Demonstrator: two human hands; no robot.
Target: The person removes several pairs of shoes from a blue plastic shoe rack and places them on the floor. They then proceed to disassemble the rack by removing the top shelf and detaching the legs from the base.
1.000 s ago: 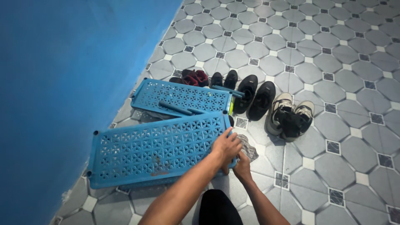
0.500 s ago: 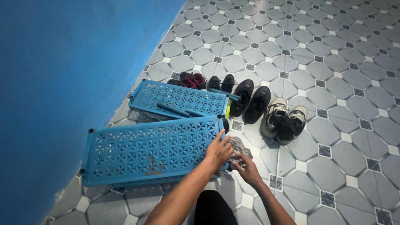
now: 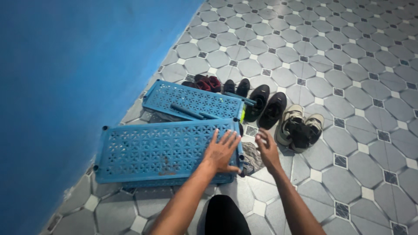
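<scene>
My left hand lies flat, fingers spread, on the right end of a blue perforated plastic shelf panel that rests on the tiled floor by the wall. My right hand hovers open just to the right of that panel, above a crumpled grey cloth. It holds nothing. Behind the panel lies a second blue shelf panel with loose blue tubes on it.
A blue wall runs along the left. Shoes line up beyond the panels: small dark red ones, small black ones, a black pair and a beige-and-black pair. Grey patterned tiles spread to the right.
My left hand has slid from the panel's corner onto its top and flattened out. My right hand has let go near the cloth, lifted and opened. The view tilted slightly.
</scene>
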